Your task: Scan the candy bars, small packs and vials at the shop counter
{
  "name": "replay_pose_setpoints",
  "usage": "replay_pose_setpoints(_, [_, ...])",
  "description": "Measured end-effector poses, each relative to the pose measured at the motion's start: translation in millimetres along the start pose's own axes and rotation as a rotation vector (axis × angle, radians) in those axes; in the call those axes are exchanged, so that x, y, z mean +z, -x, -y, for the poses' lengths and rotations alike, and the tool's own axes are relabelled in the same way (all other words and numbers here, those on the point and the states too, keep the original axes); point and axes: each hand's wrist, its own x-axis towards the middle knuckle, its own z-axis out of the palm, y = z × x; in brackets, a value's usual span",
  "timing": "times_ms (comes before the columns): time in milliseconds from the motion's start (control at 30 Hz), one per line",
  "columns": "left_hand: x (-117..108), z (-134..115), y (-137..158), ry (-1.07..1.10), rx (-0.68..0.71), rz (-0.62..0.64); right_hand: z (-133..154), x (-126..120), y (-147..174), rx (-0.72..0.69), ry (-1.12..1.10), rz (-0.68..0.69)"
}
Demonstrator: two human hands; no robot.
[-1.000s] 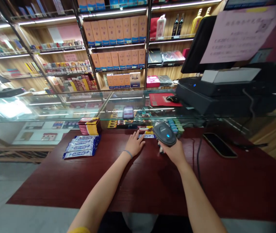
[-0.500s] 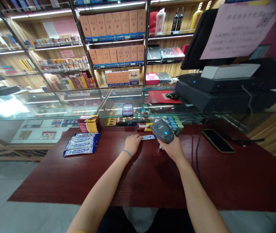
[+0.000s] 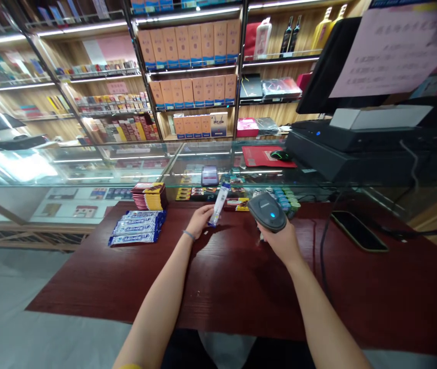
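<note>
Between the fingers of my left hand (image 3: 200,220) is a slim blue-and-white snack packet (image 3: 219,204), tilted up off the table with its pale side toward me. My right hand (image 3: 283,241) grips a dark grey barcode scanner (image 3: 267,211), its head aimed forward and a blue light lit on top. Left of my hands lie several similar blue-and-white packets (image 3: 136,228), overlapping in a row. Behind them rises a stack of red-and-yellow snack packs (image 3: 149,196). One more red-and-yellow pack (image 3: 237,204) lies by the glass, between my hands.
A phone (image 3: 358,230) and a black cable (image 3: 323,251) lie on the dark red table (image 3: 226,287) at the right. Behind stands a glass display counter (image 3: 133,169) with a red mat (image 3: 258,156) and mouse. A monitor (image 3: 333,61) stands at the upper right.
My left hand has lifted the blue-and-white packet from the table and tilted it upright, drawing back slightly to the left. My right hand still holds the scanner in much the same place.
</note>
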Motion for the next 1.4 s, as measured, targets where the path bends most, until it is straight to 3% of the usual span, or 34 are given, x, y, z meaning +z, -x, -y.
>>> replay_pose_setpoints(100, [-14.4,-0.2,0.7,0.371,-0.051,0.034,9.2,3.1,4.2,-0.021,0.021,0.097])
replay_pose_setpoints(200, [-23.4,0.1,2.8,0.491,-0.032,0.051,24.7,5.1,10.0,0.001,0.134,0.24])
replay_pose_setpoints(333, [-26.8,0.0,4.7,0.533,-0.042,0.053,37.8,6.4,14.4,-0.019,0.189,0.322])
replay_pose_setpoints(500, [-25.3,-1.4,4.8,0.525,-0.066,0.022,34.0,7.8,13.6,-0.09,0.286,0.374])
replay_pose_setpoints(800, [-28.0,4.5,3.6,0.589,-0.032,0.067,36.5,6.7,13.7,0.005,0.231,0.343])
replay_pose_setpoints(933, [-26.6,-5.5,4.6,0.6,0.01,0.034,30.5,8.9,14.6,-0.015,0.17,0.306])
replay_pose_setpoints(1100, [-31.8,-43.0,14.3,0.466,0.145,-0.112,16.9,13.9,13.1,-0.065,0.155,0.254])
replay_pose_setpoints(1200, [-48.9,-62.4,28.6,0.295,0.296,-0.264,14.0,16.2,13.4,-0.07,0.158,0.257])
replay_pose_setpoints(1300, [-83.5,-69.4,53.1,-0.042,0.402,-0.425,17.1,16.6,16.4,-0.06,0.175,0.222])
replay_pose_setpoints(1400, [-132.6,-66.8,86.7,-0.502,0.443,-0.557,19.3,16.8,18.4,-0.067,0.189,0.206])
